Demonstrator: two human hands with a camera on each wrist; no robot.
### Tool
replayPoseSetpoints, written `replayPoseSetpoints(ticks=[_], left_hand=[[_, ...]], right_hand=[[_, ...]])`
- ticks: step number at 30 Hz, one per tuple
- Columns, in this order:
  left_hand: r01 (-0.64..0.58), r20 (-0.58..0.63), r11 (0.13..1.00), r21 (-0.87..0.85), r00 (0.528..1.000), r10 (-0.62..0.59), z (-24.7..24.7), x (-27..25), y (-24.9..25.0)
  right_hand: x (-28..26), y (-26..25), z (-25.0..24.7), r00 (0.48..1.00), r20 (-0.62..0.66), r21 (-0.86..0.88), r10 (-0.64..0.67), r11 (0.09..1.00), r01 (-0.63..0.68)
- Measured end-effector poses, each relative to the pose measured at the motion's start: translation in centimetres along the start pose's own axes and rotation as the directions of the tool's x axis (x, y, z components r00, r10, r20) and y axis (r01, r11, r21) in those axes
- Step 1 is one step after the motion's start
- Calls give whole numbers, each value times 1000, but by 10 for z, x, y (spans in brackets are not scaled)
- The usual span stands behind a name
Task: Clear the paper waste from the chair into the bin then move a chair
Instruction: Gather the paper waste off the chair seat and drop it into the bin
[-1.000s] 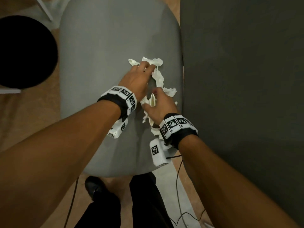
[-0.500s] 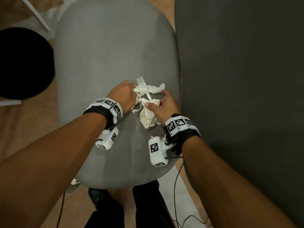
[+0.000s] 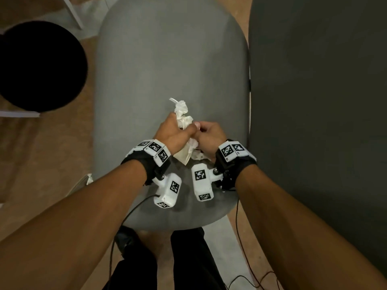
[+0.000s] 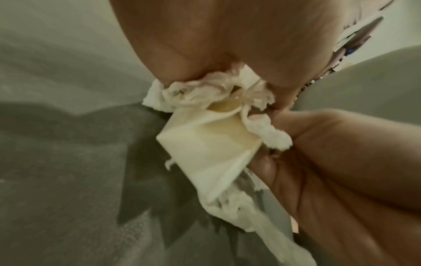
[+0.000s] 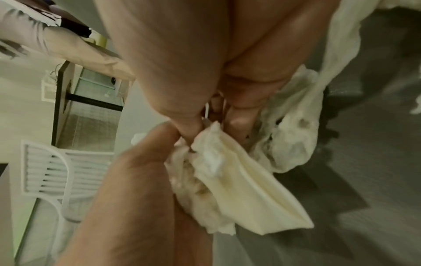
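Observation:
A bunch of crumpled white paper waste (image 3: 182,118) is gathered between both hands above the near part of the grey chair seat (image 3: 167,59). My left hand (image 3: 174,132) grips the upper part of the bunch. My right hand (image 3: 207,135) grips its lower part, where a cream folded piece (image 3: 184,156) hangs down. In the left wrist view the paper waste (image 4: 212,144) is squeezed between both palms. The right wrist view shows the paper waste (image 5: 239,189) pinched under the fingers, with more tissue trailing to the right. The round black bin (image 3: 39,65) stands on the floor to the left.
A dark grey upholstered surface (image 3: 314,122) rises right beside the chair seat. White chair legs (image 3: 71,15) stand at the top left, and a white slatted chair (image 5: 56,176) shows in the right wrist view. Cables (image 3: 247,258) trail over the wooden floor by my feet.
Both hands have swept the spread-out scraps together and pulled them toward me along the seat. The loose pieces are now one bunch held in both hands.

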State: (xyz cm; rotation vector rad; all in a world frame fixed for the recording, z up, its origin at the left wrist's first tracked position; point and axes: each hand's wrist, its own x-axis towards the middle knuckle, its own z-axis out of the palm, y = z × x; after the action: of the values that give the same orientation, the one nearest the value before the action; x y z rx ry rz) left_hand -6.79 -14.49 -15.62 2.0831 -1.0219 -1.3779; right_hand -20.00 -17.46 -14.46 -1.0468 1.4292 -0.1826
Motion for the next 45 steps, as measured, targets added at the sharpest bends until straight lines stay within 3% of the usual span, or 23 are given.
replayPoseSetpoints(ticks=[2,5,7,9,13,17,19,22,27,31,33,36,40,43,45], left_hand=[[12,-58,1000,-21,998,-13,-8,-7,-3],[0,-186,995,97,982,18,-17,-15,-9],[6,-259,991,133,965,29,-22,-23,-10],[24,-294,990,137,956,17,-28,-28,-14],[9,-302,988,156,952,39,-40,-39,-17],[11,-295,984,179,955,42,-45,-47,-23],[18,-275,984,176,961,31,-44,-53,-28],[17,-210,985,169,978,19,-37,-67,-37],[74,-111,990,123,992,-60,-27,-89,-51],[59,-71,997,40,996,-56,-26,-97,-62],[63,-69,995,78,996,-57,-27,-98,-64],[65,-26,968,242,998,-61,-24,-97,-60],[-25,25,880,474,1000,15,-12,-104,-50],[-48,39,877,478,999,33,-6,-107,-47],[-82,125,893,443,992,29,-4,-107,-48]], right_hand=[[-7,-2,4,999,45,30,-22,999,21],[-14,-9,3,994,90,31,-67,997,65],[-16,-10,-2,995,46,30,-88,996,86],[-19,-9,-12,989,-58,-141,-140,981,130],[-36,-9,-41,962,-120,-628,-244,769,117],[-52,12,-46,999,-4,-812,43,583,-29],[-61,27,-36,999,5,-839,32,545,-13],[-63,41,-10,993,-52,-800,-105,599,21],[-70,41,36,984,-51,-632,-172,769,101],[-73,33,38,976,-48,-418,-214,892,175],[-70,27,19,978,-21,-486,-209,857,172],[-76,23,-16,988,22,-689,-153,714,126],[-96,36,-37,994,107,-775,-35,623,106],[-103,54,-35,985,170,-778,16,615,125],[-102,67,-29,988,152,-794,-27,592,139]])
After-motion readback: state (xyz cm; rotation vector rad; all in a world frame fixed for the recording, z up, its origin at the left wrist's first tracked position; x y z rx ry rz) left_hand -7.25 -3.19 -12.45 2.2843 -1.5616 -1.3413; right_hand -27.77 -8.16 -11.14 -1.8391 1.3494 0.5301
